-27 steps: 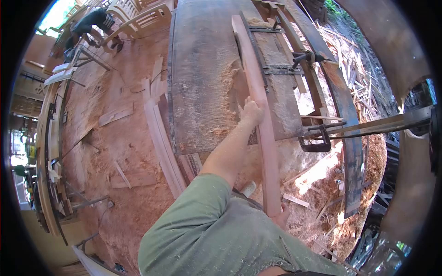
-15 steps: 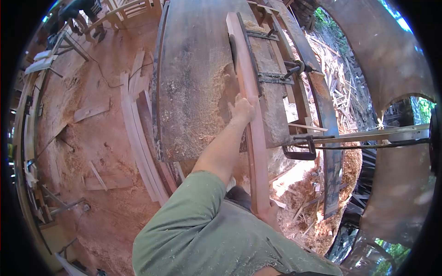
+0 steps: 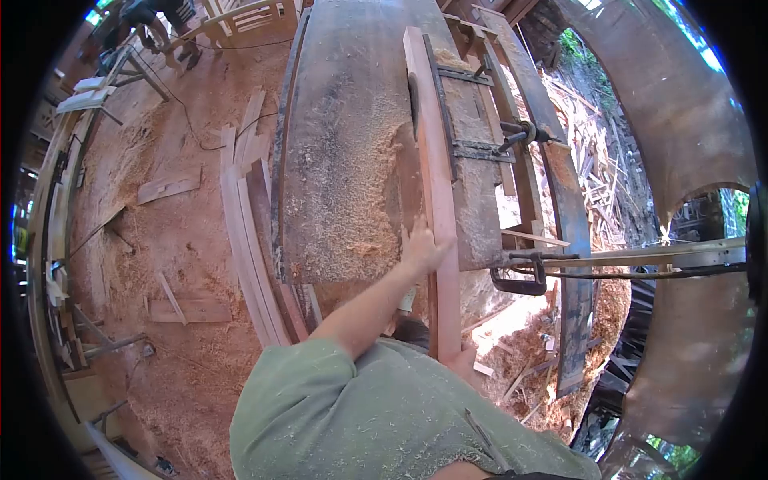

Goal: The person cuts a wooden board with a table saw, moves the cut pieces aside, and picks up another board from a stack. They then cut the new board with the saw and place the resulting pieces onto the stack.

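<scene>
A long reddish wooden beam lies lengthwise on the sawdust-covered work table, beside a dark metal fence. My left hand presses against the beam's left side near the table's front edge, its fingers spread. At the beam's near end, my right hand wraps round the wood, partly hidden by it. A dark blade edge shows just left of the beam, farther up the table.
A black C-clamp sits at the table's right front corner. Long planks lean left of the table. Wood scraps and shavings cover the floor. Another person is at the far left, near a wooden frame.
The beam has moved slightly up the table. My left hand is now lower along the beam, closer to its near end. The view has shifted a little.
</scene>
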{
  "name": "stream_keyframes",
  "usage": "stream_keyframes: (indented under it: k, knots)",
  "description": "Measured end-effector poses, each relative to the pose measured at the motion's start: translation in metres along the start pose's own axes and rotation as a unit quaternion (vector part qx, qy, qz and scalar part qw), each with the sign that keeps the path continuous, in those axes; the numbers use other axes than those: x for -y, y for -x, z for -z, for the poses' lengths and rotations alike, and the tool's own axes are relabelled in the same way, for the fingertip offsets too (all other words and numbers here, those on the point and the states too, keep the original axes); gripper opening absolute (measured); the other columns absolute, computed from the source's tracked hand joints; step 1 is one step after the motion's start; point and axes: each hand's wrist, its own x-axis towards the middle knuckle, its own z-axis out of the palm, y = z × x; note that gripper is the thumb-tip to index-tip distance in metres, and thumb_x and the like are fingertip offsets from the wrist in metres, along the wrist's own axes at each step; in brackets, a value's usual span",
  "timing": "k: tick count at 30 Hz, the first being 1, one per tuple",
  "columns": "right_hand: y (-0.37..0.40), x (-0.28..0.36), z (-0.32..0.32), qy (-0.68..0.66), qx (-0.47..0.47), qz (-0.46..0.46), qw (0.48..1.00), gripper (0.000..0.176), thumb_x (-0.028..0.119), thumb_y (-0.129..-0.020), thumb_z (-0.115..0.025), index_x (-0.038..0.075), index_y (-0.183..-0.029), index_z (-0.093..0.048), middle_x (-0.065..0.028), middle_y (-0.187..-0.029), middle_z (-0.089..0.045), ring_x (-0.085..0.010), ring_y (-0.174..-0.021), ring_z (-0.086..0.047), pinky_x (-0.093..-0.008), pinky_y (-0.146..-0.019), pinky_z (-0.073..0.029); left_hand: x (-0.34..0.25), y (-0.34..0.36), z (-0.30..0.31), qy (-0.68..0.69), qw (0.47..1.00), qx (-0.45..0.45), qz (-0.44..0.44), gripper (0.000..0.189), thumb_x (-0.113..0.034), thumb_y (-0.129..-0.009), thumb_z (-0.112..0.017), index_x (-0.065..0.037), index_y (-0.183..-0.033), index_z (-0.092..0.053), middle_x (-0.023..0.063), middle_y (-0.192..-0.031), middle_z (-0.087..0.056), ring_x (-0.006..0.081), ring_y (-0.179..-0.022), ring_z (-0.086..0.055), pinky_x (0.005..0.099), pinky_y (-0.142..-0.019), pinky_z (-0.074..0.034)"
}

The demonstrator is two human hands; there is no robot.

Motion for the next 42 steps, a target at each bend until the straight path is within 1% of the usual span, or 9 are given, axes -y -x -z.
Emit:
stream_keyframes:
  k: [4, 6, 16, 27, 29, 30, 33, 37, 42]
  knots:
    - [-0.004, -0.001, -0.013, -0.009, -0.044, 0.031, 0.999, 0.044, 0.025, -0.090, -0.035, -0.002, -0.113, -0.060, -0.0150, -0.110, -0.067, -0.0315, -0.099, -0.066, -0.0476, -0.085, -0.055, -0.018, 0.049, 0.003, -0.002, 0.998, -0.054, -0.026, 0.101, -0.069, -0.076, -0.063, 0.018, -0.125, -0.052, 0.0326, -0.146, -0.036, 0.0353, -0.140, -0.035, 0.0532, -0.119, -0.012]
    - [-0.007, -0.002, -0.013, -0.017, -0.026, 0.036, 0.999, 0.045, 0.027, -0.090, -0.034, -0.001, -0.114, -0.060, -0.0141, -0.109, -0.068, -0.0310, -0.099, -0.067, -0.0471, -0.084, -0.055, -0.026, 0.053, 0.019, 0.016, 0.998, 0.058, 0.028, 0.104, -0.069, -0.066, -0.072, 0.018, -0.121, -0.055, 0.0328, -0.145, -0.038, 0.0345, -0.137, -0.039, 0.0536, -0.119, -0.013]
    - [-0.004, 0.012, -0.041, 0.003, -0.006, -0.020, 1.000, 0.048, 0.035, -0.093, -0.031, 0.006, -0.120, -0.058, -0.0126, -0.106, -0.066, -0.0323, -0.092, -0.064, -0.0508, -0.071, -0.049, -0.022, 0.028, 0.013, -0.004, 1.000, -0.010, 0.011, 0.091, -0.056, -0.068, -0.074, 0.016, -0.120, -0.057, 0.0288, -0.153, -0.027, 0.0374, -0.145, -0.025, 0.0555, -0.118, -0.015]
    - [0.002, 0.023, -0.074, 0.032, 0.011, -0.023, 0.999, 0.045, 0.035, -0.097, -0.031, 0.010, -0.123, -0.056, -0.0103, -0.113, -0.064, -0.0316, -0.099, -0.061, -0.0553, -0.078, -0.047, -0.015, -0.001, 0.017, -0.001, 1.000, -0.004, 0.000, 0.114, -0.059, -0.065, -0.076, 0.019, -0.137, -0.036, 0.0309, -0.153, -0.026, 0.0390, -0.144, -0.027, 0.0520, -0.119, -0.016]
    - [-0.009, 0.028, -0.056, 0.067, 0.076, -0.008, 0.995, 0.040, 0.033, -0.098, -0.040, 0.007, -0.123, -0.058, -0.0099, -0.115, -0.064, -0.0251, -0.103, -0.061, -0.0464, -0.085, -0.050, -0.015, -0.002, 0.017, -0.001, 1.000, 0.000, -0.009, 0.114, -0.059, -0.065, -0.076, 0.019, -0.137, -0.036, 0.0309, -0.152, -0.028, 0.0392, -0.143, -0.029, 0.0514, -0.119, -0.016]
    - [-0.020, 0.038, -0.036, 0.136, 0.062, 0.128, 0.980, 0.038, 0.031, -0.097, -0.045, 0.006, -0.123, -0.058, -0.0097, -0.115, -0.064, -0.0226, -0.103, -0.062, -0.0408, -0.087, -0.050, -0.016, -0.002, 0.018, 0.008, 1.000, -0.013, -0.011, 0.115, -0.059, -0.065, -0.077, 0.019, -0.137, -0.035, 0.0310, -0.152, -0.029, 0.0395, -0.142, -0.031, 0.0507, -0.119, -0.017]
    - [0.040, 0.097, -0.043, 0.267, -0.047, 0.466, 0.842, 0.044, 0.036, -0.098, -0.046, 0.004, -0.128, -0.055, -0.0079, -0.121, -0.060, -0.0182, -0.112, -0.055, -0.0366, -0.099, -0.041, -0.014, -0.014, 0.015, 0.002, 1.000, 0.022, 0.011, 0.108, -0.062, -0.065, -0.075, 0.018, -0.131, -0.044, 0.0300, -0.153, -0.028, 0.0386, -0.142, -0.030, 0.0490, -0.119, -0.017]
    - [0.218, 0.160, -0.069, 0.151, 0.050, 0.803, 0.574, 0.043, 0.044, -0.098, -0.040, 0.014, -0.121, -0.061, -0.0025, -0.116, -0.063, -0.0143, -0.107, -0.057, -0.0386, -0.095, -0.042, -0.015, -0.003, 0.010, -0.004, 1.000, -0.005, 0.004, 0.110, -0.062, -0.063, -0.077, 0.014, -0.134, -0.042, 0.0291, -0.149, -0.034, 0.0415, -0.138, -0.034, 0.0466, -0.117, -0.022]
    - [0.372, 0.145, -0.088, 0.054, 0.414, 0.860, 0.294, 0.044, 0.052, -0.097, -0.037, 0.026, -0.113, -0.067, 0.0046, -0.110, -0.067, -0.0095, -0.099, -0.058, -0.0405, -0.089, -0.043, -0.026, 0.000, 0.025, 0.009, 0.998, 0.028, 0.048, 0.118, -0.058, -0.062, -0.081, 0.011, -0.142, -0.031, 0.0287, -0.141, -0.044, 0.0469, -0.133, -0.039, 0.0448, -0.116, -0.027]
